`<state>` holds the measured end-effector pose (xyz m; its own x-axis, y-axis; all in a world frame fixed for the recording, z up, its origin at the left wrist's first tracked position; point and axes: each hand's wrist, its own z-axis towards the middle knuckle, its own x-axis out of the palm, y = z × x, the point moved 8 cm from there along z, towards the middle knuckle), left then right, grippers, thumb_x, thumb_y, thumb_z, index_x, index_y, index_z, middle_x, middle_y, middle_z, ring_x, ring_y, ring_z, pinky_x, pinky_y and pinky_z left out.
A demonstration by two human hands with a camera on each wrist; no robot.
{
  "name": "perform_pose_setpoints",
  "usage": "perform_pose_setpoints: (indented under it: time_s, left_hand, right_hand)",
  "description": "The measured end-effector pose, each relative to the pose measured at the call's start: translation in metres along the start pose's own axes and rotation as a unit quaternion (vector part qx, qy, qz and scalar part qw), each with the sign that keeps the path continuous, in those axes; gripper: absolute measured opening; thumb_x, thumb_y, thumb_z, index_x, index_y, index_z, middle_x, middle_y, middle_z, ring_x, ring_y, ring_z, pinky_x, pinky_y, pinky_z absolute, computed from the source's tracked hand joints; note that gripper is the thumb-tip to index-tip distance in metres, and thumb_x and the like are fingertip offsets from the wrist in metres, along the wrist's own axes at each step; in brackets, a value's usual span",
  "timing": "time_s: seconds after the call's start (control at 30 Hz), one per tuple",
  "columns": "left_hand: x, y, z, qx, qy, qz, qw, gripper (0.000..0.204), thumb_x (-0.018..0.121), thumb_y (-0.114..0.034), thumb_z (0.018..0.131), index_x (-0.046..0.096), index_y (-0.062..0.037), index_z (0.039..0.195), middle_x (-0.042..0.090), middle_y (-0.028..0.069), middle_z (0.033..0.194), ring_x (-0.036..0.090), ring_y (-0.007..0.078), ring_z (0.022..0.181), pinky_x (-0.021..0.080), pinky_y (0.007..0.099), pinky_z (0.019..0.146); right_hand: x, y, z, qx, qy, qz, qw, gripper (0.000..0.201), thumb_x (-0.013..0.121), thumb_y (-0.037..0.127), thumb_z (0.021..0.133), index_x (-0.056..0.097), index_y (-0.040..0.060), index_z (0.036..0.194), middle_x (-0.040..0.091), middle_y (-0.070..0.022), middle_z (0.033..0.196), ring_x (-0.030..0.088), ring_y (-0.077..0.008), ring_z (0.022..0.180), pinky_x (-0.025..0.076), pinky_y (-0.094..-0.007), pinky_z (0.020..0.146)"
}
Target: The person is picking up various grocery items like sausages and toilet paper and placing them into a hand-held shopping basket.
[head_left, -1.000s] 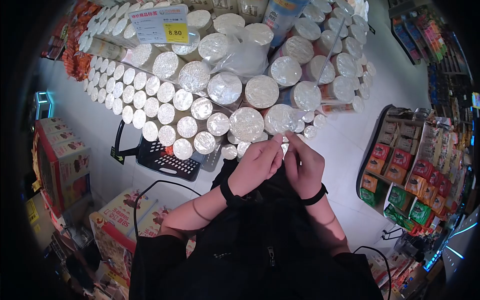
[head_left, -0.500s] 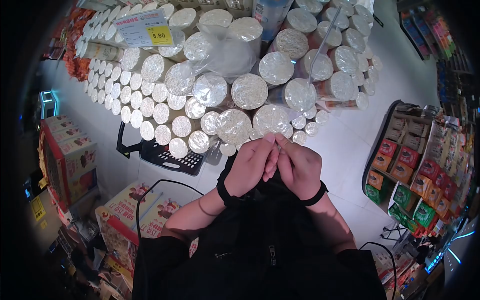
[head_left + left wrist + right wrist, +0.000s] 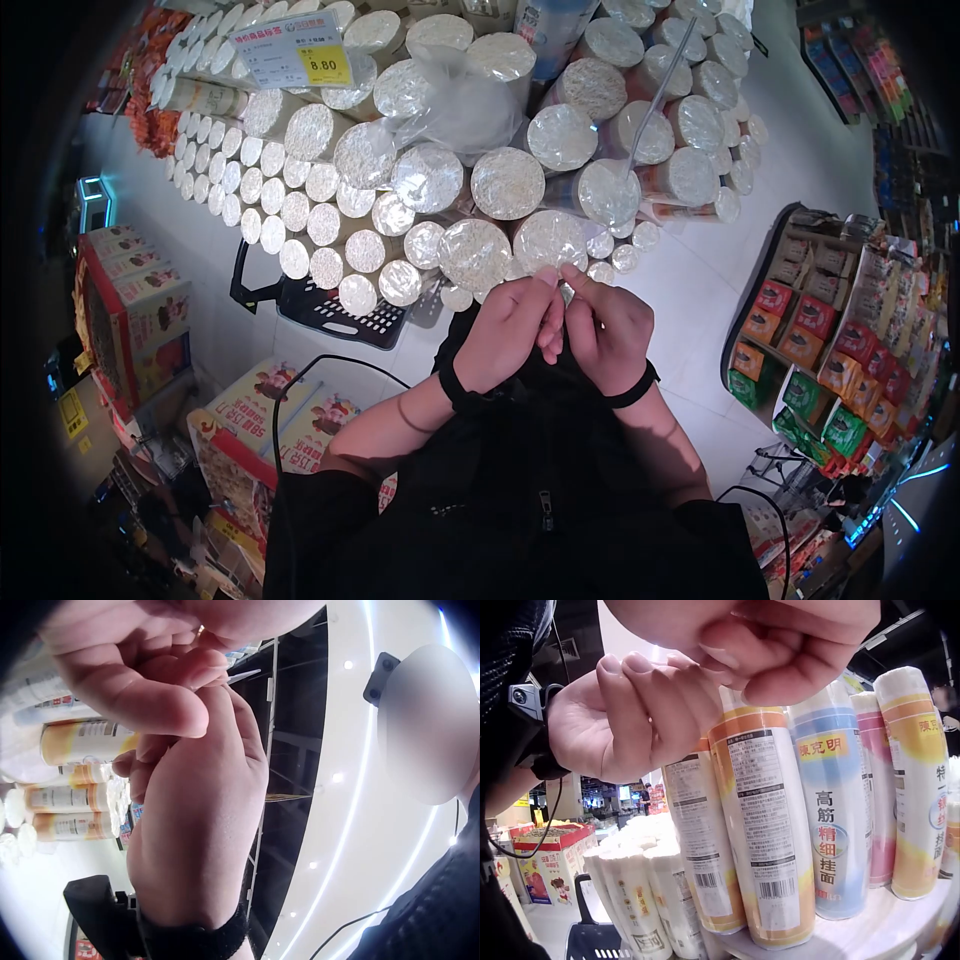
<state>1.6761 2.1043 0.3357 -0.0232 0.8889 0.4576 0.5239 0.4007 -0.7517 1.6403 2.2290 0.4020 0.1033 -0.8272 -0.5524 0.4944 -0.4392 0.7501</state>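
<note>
Close in front of the stacked noodle packs point(image 3: 475, 255), both hands come together at the fingertips. My left hand point(image 3: 505, 330) has its thumb and forefinger pinched, the other fingers curled under. Beside it, my right hand point(image 3: 612, 328) reaches its thumb and forefinger toward the left fingertips. A thin pale sliver point(image 3: 244, 676) sticks out between the fingers in the left wrist view; I cannot tell what it is. Behind the hands in the right wrist view stand an orange-banded noodle pack point(image 3: 761, 832) and a blue noodle pack point(image 3: 829, 817).
A clear plastic bag point(image 3: 460, 105) lies on the packs near a price sign point(image 3: 290, 55). A black basket point(image 3: 340, 315) stands on the floor at left, with printed cartons point(image 3: 265, 410) nearer. At right is a rack of small packets point(image 3: 800, 340).
The fingertips of both hands met half a second ago and now stand slightly apart. The head view has shifted, moving the stack left and then slightly back.
</note>
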Motion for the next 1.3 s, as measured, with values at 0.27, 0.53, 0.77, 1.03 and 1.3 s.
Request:
perform_pose_setpoints:
  time_s: [0.27,0.53,0.77,1.03,1.3]
  left_hand:
    - [-0.001,-0.001,-0.001,-0.007,-0.008,0.005,1.000,0.060,0.039,-0.043,0.119,0.055,-0.0040,0.076,0.055,0.0058,0.065,0.064,0.0182,0.063,0.057,0.0309,0.064]
    - [-0.003,0.003,0.001,-0.009,-0.023,-0.008,1.000,0.056,0.042,-0.038,0.120,0.056,-0.0031,0.078,0.057,0.0064,0.069,0.063,0.0161,0.063,0.058,0.0302,0.063]
    - [0.002,0.000,0.003,0.006,-0.024,0.007,1.000,0.061,0.039,-0.043,0.120,0.057,-0.0018,0.079,0.057,0.0067,0.070,0.062,0.0158,0.063,0.059,0.0293,0.063]
    - [0.003,0.003,0.001,0.002,0.007,-0.038,0.999,0.059,0.039,-0.044,0.120,0.062,-0.0006,0.087,0.057,0.0038,0.076,0.062,0.0133,0.070,0.058,0.0301,0.070]
    - [0.002,0.003,0.001,0.003,-0.006,-0.031,0.999,0.058,0.041,-0.042,0.120,0.065,0.0017,0.091,0.058,0.0034,0.075,0.062,0.0126,0.069,0.059,0.0293,0.069]
  right_hand:
    - [0.005,-0.001,-0.001,0.009,0.013,0.040,0.999,0.043,0.069,-0.005,0.091,0.073,0.0065,0.132,0.068,-0.0001,0.066,0.069,-0.0171,0.056,0.053,-0.0302,0.054]
    - [-0.004,0.005,0.001,-0.010,0.007,-0.038,0.999,0.036,0.070,0.000,0.090,0.076,0.0068,0.125,0.069,-0.0042,0.069,0.070,-0.0230,0.059,0.054,-0.0341,0.057]
    - [-0.011,0.009,-0.001,-0.002,-0.017,-0.051,0.999,0.037,0.070,0.001,0.088,0.077,0.0060,0.124,0.070,-0.0054,0.070,0.070,-0.0247,0.061,0.055,-0.0353,0.060]
    - [-0.009,0.006,-0.010,0.011,-0.026,-0.060,0.998,0.045,0.073,0.002,0.084,0.078,0.0070,0.129,0.065,-0.0039,0.066,0.065,-0.0235,0.057,0.053,-0.0367,0.059]
    - [-0.007,0.006,-0.015,-0.003,-0.035,-0.071,0.997,0.045,0.072,-0.001,0.083,0.079,0.0044,0.127,0.062,-0.0047,0.065,0.062,-0.0229,0.055,0.051,-0.0366,0.058]
